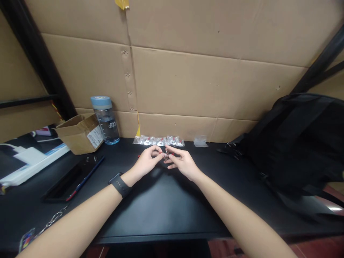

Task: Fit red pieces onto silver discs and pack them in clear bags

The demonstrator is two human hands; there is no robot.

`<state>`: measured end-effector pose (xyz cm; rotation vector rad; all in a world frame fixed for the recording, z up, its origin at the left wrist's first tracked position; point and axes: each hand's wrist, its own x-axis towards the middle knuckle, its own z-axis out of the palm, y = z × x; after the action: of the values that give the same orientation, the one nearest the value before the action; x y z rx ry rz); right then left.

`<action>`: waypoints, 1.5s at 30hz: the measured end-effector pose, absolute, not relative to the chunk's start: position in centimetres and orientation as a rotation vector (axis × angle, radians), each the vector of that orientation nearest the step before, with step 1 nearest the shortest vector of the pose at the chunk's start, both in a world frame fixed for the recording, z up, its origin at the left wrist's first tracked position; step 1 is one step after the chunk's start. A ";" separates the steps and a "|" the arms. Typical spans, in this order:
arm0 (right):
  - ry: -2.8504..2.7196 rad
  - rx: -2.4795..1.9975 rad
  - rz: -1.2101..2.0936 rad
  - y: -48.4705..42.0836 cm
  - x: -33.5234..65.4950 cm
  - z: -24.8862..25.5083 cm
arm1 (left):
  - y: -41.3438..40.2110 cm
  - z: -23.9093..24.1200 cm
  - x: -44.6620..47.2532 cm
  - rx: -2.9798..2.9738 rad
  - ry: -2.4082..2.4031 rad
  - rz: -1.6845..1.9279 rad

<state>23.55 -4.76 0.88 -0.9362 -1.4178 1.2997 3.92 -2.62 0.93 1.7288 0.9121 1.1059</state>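
Observation:
Over the middle of the black desk (158, 208), my left hand (148, 160) and my right hand (184, 163) meet fingertip to fingertip. Between them is a small shiny metal piece (166, 154), pinched from both sides; its exact kind is too small to make out. Bits of red show by the fingertips. Just behind the hands lies a row of clear plastic packets (161, 141) with round silvery items and red parts inside. A dark watch (120, 184) is on my left wrist.
A small clear bag (201, 141) lies right of the packets. At left are a water bottle (106, 122), an open cardboard box (79, 134), a dark tablet (70, 179), a pen (85, 178) and a power strip (34, 165). A black backpack (292, 150) fills the right; cardboard (204, 86) walls the back.

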 end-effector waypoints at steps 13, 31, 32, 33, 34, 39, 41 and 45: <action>-1.564 -1.053 0.880 -2.4 27.8 2.1 | -1.1 1.3 2.6 1.816 1.108 1.145; -1.927 -1.840 0.098 1.6 38.8 0.3 | -0.1 0.8 1.6 1.904 1.169 1.129; -1.894 -1.818 0.106 1.7 38.9 0.2 | -0.1 0.9 1.6 1.903 1.162 1.123; -1.852 -1.784 0.120 1.8 39.0 0.1 | -0.1 0.9 1.5 1.905 1.156 1.119; -1.802 -1.742 0.141 2.0 39.1 -0.1 | -0.1 0.9 1.5 1.908 1.156 1.118; -1.521 -1.586 0.268 2.7 39.6 -0.5 | -0.1 1.0 1.5 1.921 1.163 1.111; -1.438 -1.566 0.337 2.8 39.6 -0.5 | -0.1 1.0 1.5 1.920 1.168 1.107; -1.329 -1.527 0.527 2.7 39.4 -0.3 | -0.1 1.1 1.5 1.921 1.169 1.104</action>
<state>39.43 2.66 -0.31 -1.5269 -1.3288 0.5272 1.47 -0.15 1.06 1.9205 1.1686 1.1036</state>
